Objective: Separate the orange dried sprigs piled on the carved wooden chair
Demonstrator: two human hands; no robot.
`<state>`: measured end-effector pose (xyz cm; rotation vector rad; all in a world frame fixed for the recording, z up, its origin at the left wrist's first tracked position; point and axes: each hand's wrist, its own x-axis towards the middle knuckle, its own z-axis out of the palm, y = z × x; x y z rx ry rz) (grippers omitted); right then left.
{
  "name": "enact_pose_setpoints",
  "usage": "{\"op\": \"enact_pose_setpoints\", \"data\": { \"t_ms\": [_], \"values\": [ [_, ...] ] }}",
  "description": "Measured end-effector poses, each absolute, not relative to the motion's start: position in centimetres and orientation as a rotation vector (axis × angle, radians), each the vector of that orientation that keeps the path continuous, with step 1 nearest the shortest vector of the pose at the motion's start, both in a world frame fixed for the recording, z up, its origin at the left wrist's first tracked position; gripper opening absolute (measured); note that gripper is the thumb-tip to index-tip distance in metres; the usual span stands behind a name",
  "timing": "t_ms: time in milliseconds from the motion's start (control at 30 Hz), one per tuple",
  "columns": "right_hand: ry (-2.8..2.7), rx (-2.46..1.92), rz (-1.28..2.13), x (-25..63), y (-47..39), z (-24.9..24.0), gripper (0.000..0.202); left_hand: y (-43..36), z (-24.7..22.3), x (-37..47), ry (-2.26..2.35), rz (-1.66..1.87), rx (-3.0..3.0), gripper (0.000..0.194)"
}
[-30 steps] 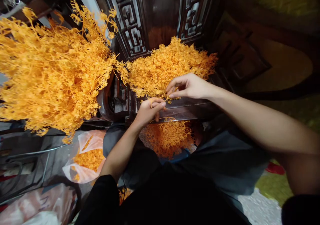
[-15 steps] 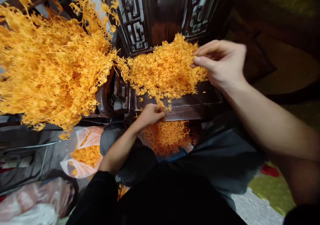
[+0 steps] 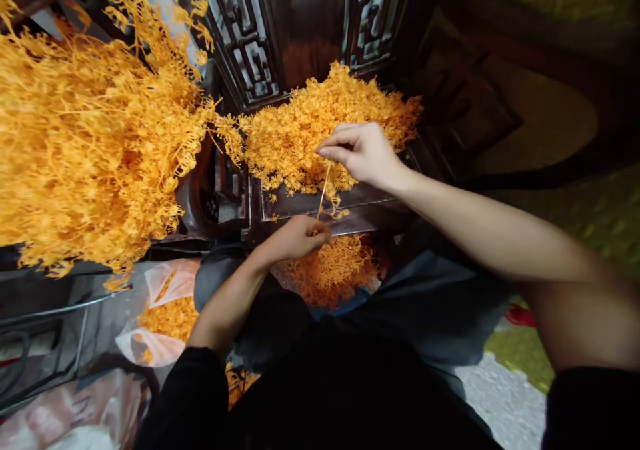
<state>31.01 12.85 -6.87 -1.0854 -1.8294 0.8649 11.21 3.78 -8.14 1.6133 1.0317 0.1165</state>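
Observation:
A heap of small orange plastic sprigs (image 3: 300, 130) lies on a dark carved wooden seat (image 3: 300, 207). My right hand (image 3: 363, 151) hovers over the heap's near edge, pinching the top of a thin orange sprig stem (image 3: 324, 193). My left hand (image 3: 295, 238) sits at the seat's front edge, closed on the lower end of the same stem. Below my hands, between my knees, another pile of orange pieces (image 3: 333, 270) fills a container.
A big mass of long orange branched sprigs (image 3: 85, 123) spreads over the left. A plastic bag of orange bits (image 3: 165, 320) lies on the floor at lower left, beside metal bars (image 3: 55, 307). The carved chair back (image 3: 300, 30) rises behind the heap.
My right hand came back from the heap's far right side to its near edge, now pinching a stem stretched down to my left hand. My left hand stayed at the seat's edge.

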Motion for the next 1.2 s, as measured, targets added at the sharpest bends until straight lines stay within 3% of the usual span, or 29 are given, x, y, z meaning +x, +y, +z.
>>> {"op": "enact_pose_setpoints", "data": {
  "t_ms": [333, 467, 567, 667, 733, 867, 933, 1067, 1200],
  "values": [
    [-1.266, -1.092, 0.890, 34.6, 19.1, -8.2, 0.033, 1.4, -10.1, 9.7, 0.772, -0.151, 1.652, 0.016],
    [-1.291, -1.017, 1.019, 35.5, 18.9, -8.7, 0.032, 1.4, -10.1, 9.1, 0.824, -0.117, 1.591, 0.017],
    [-1.430, -1.050, 0.926, 35.7, 18.7, -8.7, 0.029, 1.3, -10.0, 9.0, 0.814, -0.103, 1.582, 0.015],
    [-1.773, -1.164, 0.808, 35.7, 17.9, -8.4, 0.048, 1.2, -10.1, 9.0, 0.812, -0.103, 1.568, 0.018],
    [-2.044, -1.143, 0.968, 35.4, 16.8, -8.2, 0.065, 1.3, -10.2, 9.0, 0.815, -0.085, 1.542, 0.022],
    [-2.362, -0.732, 1.928, 33.9, 14.0, -9.0, 0.083, 1.2, -10.7, 9.2, 0.834, 0.000, 1.480, 0.027],
    [-2.367, -0.626, 2.250, 33.4, 13.4, -9.8, 0.084, 1.1, -11.2, 9.2, 0.861, 0.060, 1.456, 0.029],
    [-2.324, -0.723, 2.334, 33.3, 13.2, -10.5, 0.063, 1.2, -11.9, 8.6, 0.906, 0.089, 1.438, 0.035],
    [-2.119, -0.716, 2.283, 32.9, 12.5, -10.2, 0.060, 1.5, -12.2, 8.7, 0.924, 0.283, 1.471, 0.052]
  ]
}}
